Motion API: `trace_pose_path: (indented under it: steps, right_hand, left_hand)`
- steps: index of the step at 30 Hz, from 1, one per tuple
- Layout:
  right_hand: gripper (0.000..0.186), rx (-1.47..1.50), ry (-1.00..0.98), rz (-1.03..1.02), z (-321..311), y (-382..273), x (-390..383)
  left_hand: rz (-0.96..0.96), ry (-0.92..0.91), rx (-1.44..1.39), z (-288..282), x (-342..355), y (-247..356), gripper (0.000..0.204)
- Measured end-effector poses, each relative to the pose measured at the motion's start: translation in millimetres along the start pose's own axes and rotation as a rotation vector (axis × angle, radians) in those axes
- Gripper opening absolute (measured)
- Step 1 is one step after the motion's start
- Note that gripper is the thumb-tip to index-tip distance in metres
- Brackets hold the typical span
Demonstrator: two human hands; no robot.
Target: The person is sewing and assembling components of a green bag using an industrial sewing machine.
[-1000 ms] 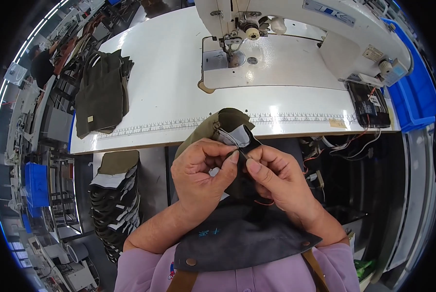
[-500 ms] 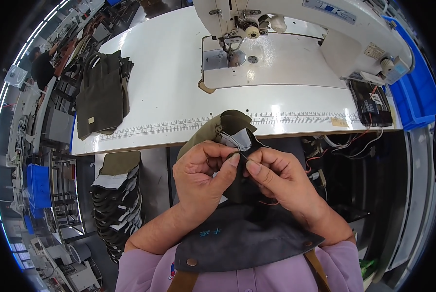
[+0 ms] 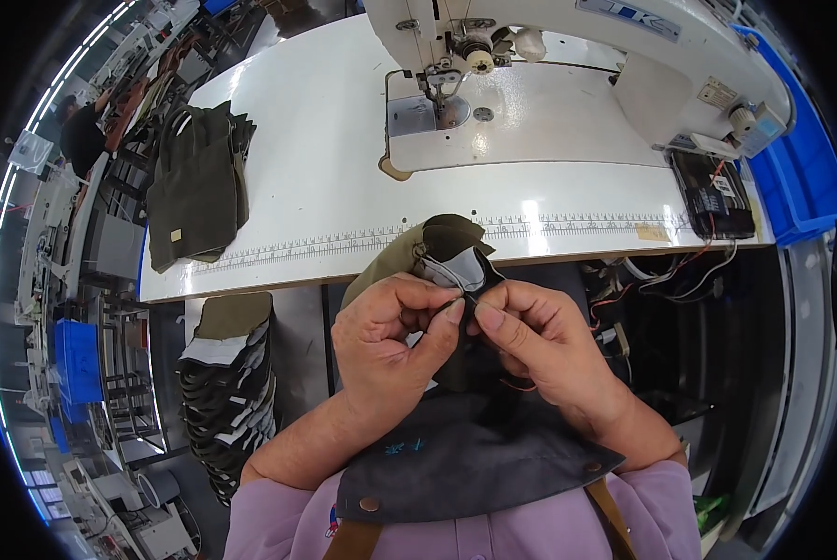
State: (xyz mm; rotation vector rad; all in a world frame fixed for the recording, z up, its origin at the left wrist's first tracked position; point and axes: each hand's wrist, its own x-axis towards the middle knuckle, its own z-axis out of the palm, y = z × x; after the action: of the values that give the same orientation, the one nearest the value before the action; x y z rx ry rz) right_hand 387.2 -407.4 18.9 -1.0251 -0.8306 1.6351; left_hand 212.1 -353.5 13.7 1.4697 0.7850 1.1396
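A rolled olive-green fabric piece [image 3: 378,261] with a pale lining [image 3: 462,270] is held over my lap, at the front edge of the sewing table. My left hand [image 3: 392,341] pinches the dark edge of this fabric piece between thumb and forefinger. Close beside it, almost touching, my right hand [image 3: 547,341] pinches the same edge from the other side. Part of the fabric lies hidden behind both hands, and a short reddish thread hangs below the right one.
A sewing machine [image 3: 530,103] stands on the white table [image 3: 306,177]. At the table's left lies a stack of dark green fabric pieces [image 3: 194,187]; below it is a tall pile of olive and white pieces [image 3: 227,373]. A blue bin [image 3: 792,187] sits at the right.
Both hands stay pinched on the fabric edge at nearly the same spot. The fingertips have shifted slightly, and the view has tilted a little.
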Motion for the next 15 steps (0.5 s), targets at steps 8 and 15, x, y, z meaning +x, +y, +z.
trace_pose_path:
  steps: [8,15]
  right_hand:
    - [0.021,0.008,0.002,-0.020,-1.4,1.3,-0.4]
    - [0.020,-0.009,-0.044,0.027,-11.7,-0.5,0.9]
  left_hand:
    - [-0.077,-0.051,-0.054,-4.8,-0.9,1.0,0.011]
    - [-0.217,-0.102,-0.129,-11.4,1.9,1.6,0.012]
